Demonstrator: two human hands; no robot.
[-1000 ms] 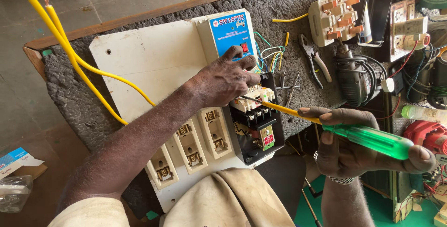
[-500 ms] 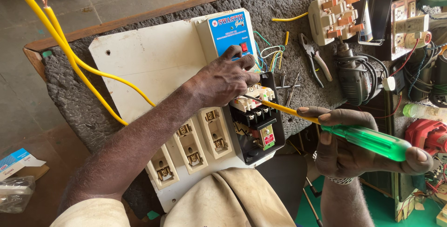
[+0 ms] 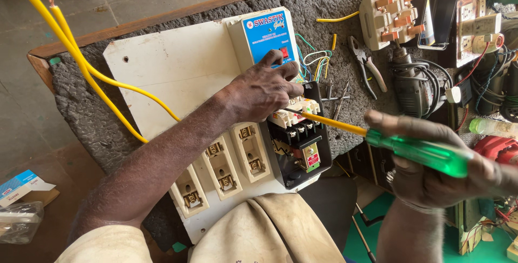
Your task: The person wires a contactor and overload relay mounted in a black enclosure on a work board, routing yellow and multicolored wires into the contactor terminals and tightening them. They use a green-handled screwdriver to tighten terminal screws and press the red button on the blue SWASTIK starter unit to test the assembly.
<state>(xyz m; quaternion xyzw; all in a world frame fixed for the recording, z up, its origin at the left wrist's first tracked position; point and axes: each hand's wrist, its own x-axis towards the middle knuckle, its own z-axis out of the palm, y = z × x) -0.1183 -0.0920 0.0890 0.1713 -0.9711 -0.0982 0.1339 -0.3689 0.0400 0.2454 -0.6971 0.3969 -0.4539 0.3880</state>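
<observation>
Head view, looking down on a white board (image 3: 178,68) laid across a grey mat (image 3: 86,117). Hardly any change over the last second: same grips, same places, only a slight drift of the frame.

Left hand (image 3: 264,93): pressed down on the pale top of the black switch unit (image 3: 302,149) at the board's right edge, fingers bent over it, fingertips close to the blue-fronted box (image 3: 267,33) just behind. Nothing loose in the grasp; steadying the unit, by the look of it. Unmoved since the earlier pictures.

Right hand (image 3: 431,182): clenched around the green handle of a screwdriver (image 3: 415,152), thumb lying along the top. Yellow shaft slanting up and to the left, tip at the row of terminals on the switch unit, right beneath the left fingertips. Same spot as before. Impossible to tell whether seated in a screw head or turning, with the tip half hidden by fingers.

Meaning for the work, as a judgement: still mid-step at that one terminal, neither finished nor given up, going by the steady tool and the steady hold.

Round about: three cream fuse holders (image 3: 221,166) in a row just left of the switch unit, on the same board. Yellow cable (image 3: 81,63) looping in from the top left across the board, with a bare copper end sticking up. Pliers (image 3: 367,66) and a drill (image 3: 413,87) on the mat farther right, well apart from both hands. Beige cloth (image 3: 270,230) at the board's near edge.
</observation>
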